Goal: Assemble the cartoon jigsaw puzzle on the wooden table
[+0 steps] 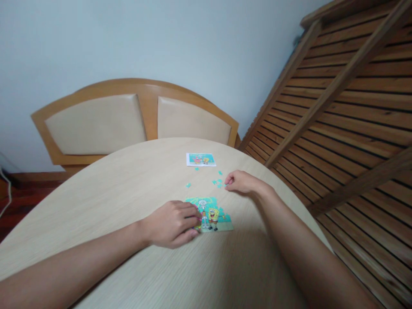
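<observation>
A partly assembled jigsaw puzzle (221, 225) with cartoon figures on turquoise lies on the table in front of me. Its upper right corner has a stepped, uneven edge. My left hand (175, 224) rests over the puzzle's left side, fingers laid out flat and covering part of the picture. Beyond the puzzle and to the right, my right hand (236, 181) is closed in a pinch at the tabletop. A bit of turquoise puzzle piece shows at its fingertips, mostly hidden. Several loose puzzle pieces (219, 186) lie just left of that hand.
A small printed picture card (202, 159) lies farther back on the round wooden table (135, 180). Two more loose pieces, one a turquoise piece (188, 185), sit nearer the middle. Behind stand a padded headboard (149, 111) and, at right, a slatted wooden frame (322, 107).
</observation>
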The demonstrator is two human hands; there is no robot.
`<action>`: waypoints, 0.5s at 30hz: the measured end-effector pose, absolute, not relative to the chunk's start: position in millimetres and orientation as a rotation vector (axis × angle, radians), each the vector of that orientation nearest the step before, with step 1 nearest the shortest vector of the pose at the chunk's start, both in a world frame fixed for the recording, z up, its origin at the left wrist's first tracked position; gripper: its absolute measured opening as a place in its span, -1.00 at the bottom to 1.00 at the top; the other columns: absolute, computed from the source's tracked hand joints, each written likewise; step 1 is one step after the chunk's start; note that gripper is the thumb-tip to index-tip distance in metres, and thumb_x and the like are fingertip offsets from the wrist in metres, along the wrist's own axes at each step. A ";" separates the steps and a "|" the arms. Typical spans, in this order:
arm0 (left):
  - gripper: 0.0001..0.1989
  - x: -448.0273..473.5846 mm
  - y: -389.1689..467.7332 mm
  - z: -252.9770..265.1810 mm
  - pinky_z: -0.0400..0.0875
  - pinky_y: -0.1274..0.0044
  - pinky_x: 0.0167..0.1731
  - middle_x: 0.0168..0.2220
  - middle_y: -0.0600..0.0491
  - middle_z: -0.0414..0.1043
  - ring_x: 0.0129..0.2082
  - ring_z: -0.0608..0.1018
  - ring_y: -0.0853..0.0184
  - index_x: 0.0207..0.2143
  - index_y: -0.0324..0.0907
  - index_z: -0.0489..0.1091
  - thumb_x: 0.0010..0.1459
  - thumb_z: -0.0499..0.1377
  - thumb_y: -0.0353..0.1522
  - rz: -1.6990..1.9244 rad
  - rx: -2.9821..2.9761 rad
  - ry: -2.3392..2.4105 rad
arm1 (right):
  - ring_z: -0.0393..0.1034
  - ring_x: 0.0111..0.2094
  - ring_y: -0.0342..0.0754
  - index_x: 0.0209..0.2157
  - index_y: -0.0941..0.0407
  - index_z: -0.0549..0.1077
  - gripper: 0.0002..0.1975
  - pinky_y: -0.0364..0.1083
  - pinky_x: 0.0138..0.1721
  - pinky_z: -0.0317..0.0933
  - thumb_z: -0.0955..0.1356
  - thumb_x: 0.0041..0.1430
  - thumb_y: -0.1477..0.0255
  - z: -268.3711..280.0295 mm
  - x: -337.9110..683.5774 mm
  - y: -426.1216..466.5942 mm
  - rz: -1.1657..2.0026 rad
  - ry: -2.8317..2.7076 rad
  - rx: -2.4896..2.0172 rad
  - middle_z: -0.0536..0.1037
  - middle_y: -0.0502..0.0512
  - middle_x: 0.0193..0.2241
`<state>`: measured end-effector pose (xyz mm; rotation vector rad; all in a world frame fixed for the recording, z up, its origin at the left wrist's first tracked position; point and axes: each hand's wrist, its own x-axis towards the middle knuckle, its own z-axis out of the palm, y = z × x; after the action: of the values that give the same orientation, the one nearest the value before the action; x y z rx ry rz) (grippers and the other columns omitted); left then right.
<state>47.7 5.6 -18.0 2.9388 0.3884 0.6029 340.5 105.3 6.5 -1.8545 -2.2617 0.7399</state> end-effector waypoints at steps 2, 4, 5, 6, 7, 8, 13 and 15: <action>-0.68 48.1 5.6 -18.0 0.54 0.32 -0.04 -0.14 -0.12 0.56 -0.09 0.59 0.18 -0.17 -0.22 0.44 0.42 -0.08 -0.30 0.612 2.936 0.386 | 0.40 -0.44 -0.09 -0.35 0.17 0.58 -0.84 -0.16 -0.45 0.17 0.43 -0.07 0.48 7.6 339.8 104.3 0.756 -2.273 -1.847 0.60 0.04 -0.45; -0.68 48.4 5.7 -18.2 0.54 0.32 -0.04 -0.16 -0.12 0.56 -0.10 0.59 0.19 -0.18 -0.22 0.44 0.42 -0.08 -0.30 0.616 2.937 0.386 | 0.40 -0.43 -0.09 -0.32 0.18 0.58 -0.81 -0.16 -0.45 0.17 0.44 -0.08 0.50 9.3 338.9 103.6 0.771 -2.280 -1.837 0.60 0.05 -0.43; -0.68 48.5 5.9 -18.3 0.54 0.32 -0.05 -0.17 -0.12 0.56 -0.11 0.59 0.19 -0.18 -0.22 0.44 0.42 -0.08 -0.30 0.615 2.938 0.387 | 0.40 -0.43 -0.09 -0.31 0.18 0.58 -0.80 -0.16 -0.46 0.17 0.44 -0.08 0.50 10.4 338.3 103.2 0.783 -2.285 -1.830 0.60 0.05 -0.43; -0.68 48.5 6.1 -18.4 0.54 0.32 -0.05 -0.17 -0.12 0.56 -0.11 0.59 0.18 -0.18 -0.22 0.44 0.42 -0.08 -0.30 0.613 2.938 0.389 | 0.40 -0.44 -0.09 -0.30 0.18 0.58 -0.79 -0.16 -0.46 0.17 0.45 -0.08 0.50 11.6 337.7 102.7 0.799 -2.292 -1.821 0.60 0.06 -0.43; -0.68 48.4 6.4 -18.5 0.53 0.32 -0.04 -0.17 -0.12 0.56 -0.11 0.59 0.18 -0.17 -0.22 0.44 0.42 -0.08 -0.30 0.609 2.937 0.390 | 0.40 -0.45 -0.10 -0.30 0.18 0.58 -0.79 -0.16 -0.46 0.16 0.45 -0.07 0.50 13.0 337.0 102.0 0.820 -2.301 -1.810 0.60 0.05 -0.43; -0.68 48.1 6.8 -18.6 0.53 0.32 -0.04 -0.17 -0.11 0.56 -0.11 0.58 0.18 -0.16 -0.22 0.44 0.42 -0.08 -0.30 0.603 2.934 0.394 | 0.38 -0.46 -0.11 -0.29 0.18 0.59 -0.78 -0.17 -0.46 0.16 0.44 -0.06 0.49 14.4 336.2 101.2 0.845 -2.313 -1.795 0.60 0.04 -0.44; -0.67 45.6 9.4 -19.0 0.50 0.33 -0.02 -0.15 -0.09 0.56 -0.09 0.57 0.19 -0.15 -0.20 0.43 0.43 -0.10 -0.31 0.594 2.906 0.436 | 0.27 -0.55 -0.17 -0.28 0.17 0.59 -0.81 -0.18 -0.50 0.10 0.42 0.00 0.48 21.1 330.0 93.4 1.029 -2.404 -1.674 0.52 -0.04 -0.53; -0.67 44.9 10.0 -18.9 0.50 0.34 -0.02 -0.15 -0.09 0.56 -0.09 0.57 0.20 -0.15 -0.20 0.43 0.43 -0.10 -0.32 0.602 2.893 0.445 | 0.23 -0.55 -0.18 -0.28 0.18 0.58 -0.82 -0.18 -0.51 0.07 0.42 0.02 0.46 23.6 326.5 89.7 1.137 -2.444 -1.573 0.48 -0.07 -0.56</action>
<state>44.9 10.0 -18.9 2.8927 0.4448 0.6021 326.5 89.7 23.6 -1.5728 -2.4442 1.1370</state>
